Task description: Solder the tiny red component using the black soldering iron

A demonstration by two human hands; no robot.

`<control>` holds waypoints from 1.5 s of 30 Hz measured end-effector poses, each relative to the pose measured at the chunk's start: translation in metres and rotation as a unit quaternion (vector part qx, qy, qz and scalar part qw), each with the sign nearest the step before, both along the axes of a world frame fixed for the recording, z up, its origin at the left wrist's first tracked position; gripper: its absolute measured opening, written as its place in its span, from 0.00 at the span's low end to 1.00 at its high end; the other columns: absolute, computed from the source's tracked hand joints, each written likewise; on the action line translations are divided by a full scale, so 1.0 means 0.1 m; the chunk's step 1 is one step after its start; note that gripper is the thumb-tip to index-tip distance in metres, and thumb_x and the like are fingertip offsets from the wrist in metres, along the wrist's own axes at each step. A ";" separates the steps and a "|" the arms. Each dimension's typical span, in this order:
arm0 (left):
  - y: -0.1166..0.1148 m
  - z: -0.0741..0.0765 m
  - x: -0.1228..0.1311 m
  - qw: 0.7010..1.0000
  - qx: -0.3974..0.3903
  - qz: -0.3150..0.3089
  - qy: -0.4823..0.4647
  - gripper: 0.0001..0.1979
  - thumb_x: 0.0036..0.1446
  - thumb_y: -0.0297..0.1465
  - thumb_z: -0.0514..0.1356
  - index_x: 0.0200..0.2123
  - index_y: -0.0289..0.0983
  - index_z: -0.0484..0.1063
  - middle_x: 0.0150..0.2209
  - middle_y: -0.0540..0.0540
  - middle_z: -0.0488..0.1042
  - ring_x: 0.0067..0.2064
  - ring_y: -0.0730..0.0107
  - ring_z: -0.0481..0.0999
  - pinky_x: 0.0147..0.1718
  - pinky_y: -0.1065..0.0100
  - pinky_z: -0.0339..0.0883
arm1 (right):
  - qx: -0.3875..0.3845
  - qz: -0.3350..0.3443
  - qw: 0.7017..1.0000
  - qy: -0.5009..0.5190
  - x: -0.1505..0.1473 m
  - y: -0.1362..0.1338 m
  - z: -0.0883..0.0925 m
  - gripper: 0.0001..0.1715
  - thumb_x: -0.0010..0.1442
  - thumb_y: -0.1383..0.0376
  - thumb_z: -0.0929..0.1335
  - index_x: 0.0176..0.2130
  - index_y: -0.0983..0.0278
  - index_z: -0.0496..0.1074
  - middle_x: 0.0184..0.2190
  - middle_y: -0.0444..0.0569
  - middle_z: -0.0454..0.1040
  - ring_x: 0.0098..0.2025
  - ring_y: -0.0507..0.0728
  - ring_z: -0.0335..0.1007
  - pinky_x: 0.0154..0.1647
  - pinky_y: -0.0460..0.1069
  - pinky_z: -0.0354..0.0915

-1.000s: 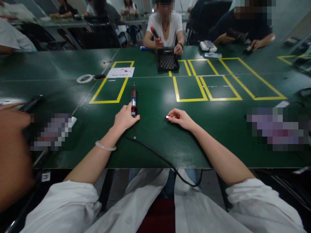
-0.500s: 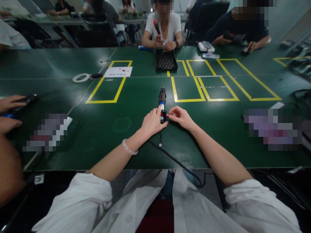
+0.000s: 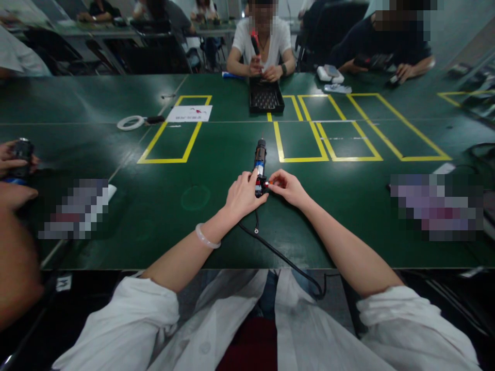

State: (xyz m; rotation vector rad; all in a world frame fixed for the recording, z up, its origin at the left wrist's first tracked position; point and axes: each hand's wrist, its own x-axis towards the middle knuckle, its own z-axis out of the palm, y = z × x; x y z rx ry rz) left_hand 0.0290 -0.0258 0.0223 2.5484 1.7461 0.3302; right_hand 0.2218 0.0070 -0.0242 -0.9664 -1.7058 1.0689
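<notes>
A black electric screwdriver (image 3: 259,159) with a blue band lies on the green table (image 3: 216,226), tip pointing away from me. My left hand (image 3: 243,195) is closed round its near end, where a black cord (image 3: 282,256) runs off the table's front edge. My right hand (image 3: 286,186) pinches a small red and silver part (image 3: 269,183) and holds it against the screwdriver's right side, close to my left fingers.
Yellow tape rectangles (image 3: 176,135) mark the tabletop. A black tray (image 3: 266,96), a white ring (image 3: 129,122) and a white card (image 3: 189,113) lie farther back. People sit across the table; one holds a red-handled tool. Another person's hands (image 3: 15,165) work at the left edge.
My left hand slid the screwdriver from the left to the middle, meeting my right hand and its small part. Over the last half second both hands stayed almost still.
</notes>
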 end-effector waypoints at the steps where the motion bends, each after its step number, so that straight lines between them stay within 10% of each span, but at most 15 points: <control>1: 0.00 0.00 0.00 1.000 0.000 0.000 0.002 0.40 0.59 0.46 0.59 0.69 0.34 0.52 0.54 0.36 0.66 0.52 0.52 0.70 0.46 0.59 0.67 | 0.002 -0.003 1.000 0.000 0.00 0.00 0.00 0.16 0.56 0.56 0.73 0.37 0.62 0.68 0.29 0.43 0.69 0.27 0.50 0.62 0.31 0.48 0.60; 28: 0.01 -0.01 0.01 1.000 -0.004 0.009 0.021 0.39 0.61 0.46 0.58 0.69 0.33 0.52 0.54 0.34 0.66 0.52 0.51 0.71 0.48 0.58 0.65 | 0.086 -0.033 0.990 -0.107 -0.02 -0.04 0.09 0.08 0.58 0.61 0.70 0.38 0.63 0.73 0.36 0.48 0.72 0.31 0.53 0.67 0.37 0.51 0.65; 45: 0.00 0.01 -0.01 1.000 -0.011 0.007 0.016 0.40 0.61 0.49 0.57 0.68 0.33 0.52 0.55 0.34 0.66 0.53 0.51 0.70 0.49 0.59 0.64 | -0.020 -0.026 0.999 -0.005 0.00 -0.07 0.06 0.19 0.55 0.53 0.73 0.40 0.63 0.73 0.33 0.47 0.77 0.28 0.51 0.66 0.32 0.49 0.65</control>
